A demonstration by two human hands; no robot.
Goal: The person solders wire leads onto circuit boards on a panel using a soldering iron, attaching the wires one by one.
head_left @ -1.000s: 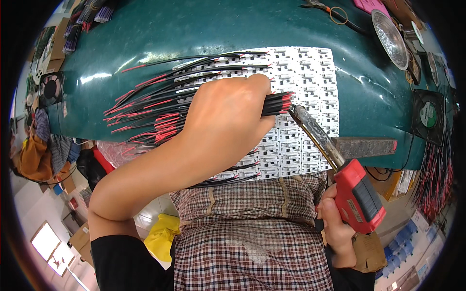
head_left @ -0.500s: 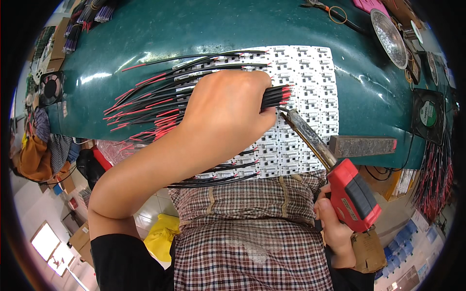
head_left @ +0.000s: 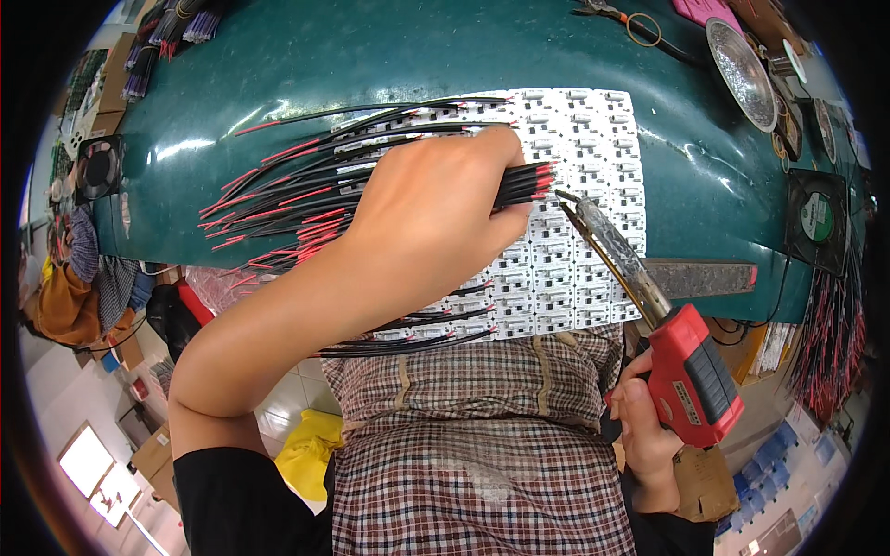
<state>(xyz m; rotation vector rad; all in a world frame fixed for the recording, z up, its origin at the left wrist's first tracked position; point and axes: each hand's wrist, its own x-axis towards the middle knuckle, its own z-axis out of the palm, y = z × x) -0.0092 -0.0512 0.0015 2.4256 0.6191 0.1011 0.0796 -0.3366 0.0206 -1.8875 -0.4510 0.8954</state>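
My left hand [head_left: 440, 199] is closed round a bundle of black-and-red wires [head_left: 522, 186] above a white panel of small circuit boards [head_left: 609, 139]. The red wire ends stick out to the right of my fingers. In my right hand [head_left: 646, 434] is a red and black soldering gun [head_left: 684, 366], its metal barrel pointing up and left. The gun's tip is just right of and below the wire ends, apart from them as far as I can see. More loose wires [head_left: 269, 199] fan out to the left, partly hidden under my left forearm.
A dark metal bar [head_left: 709, 278] lies behind the gun on the green mat [head_left: 389, 46]. Small fans [head_left: 816, 218] stand at both sides. At the far right are a metal dish [head_left: 742, 74] and pliers [head_left: 603, 9]. Wire bundles [head_left: 176, 28] lie far left.
The soldering gun has moved right with my right hand, its tip drawing away from the wire bundle. My left hand has shifted only slightly and still grips the wires.
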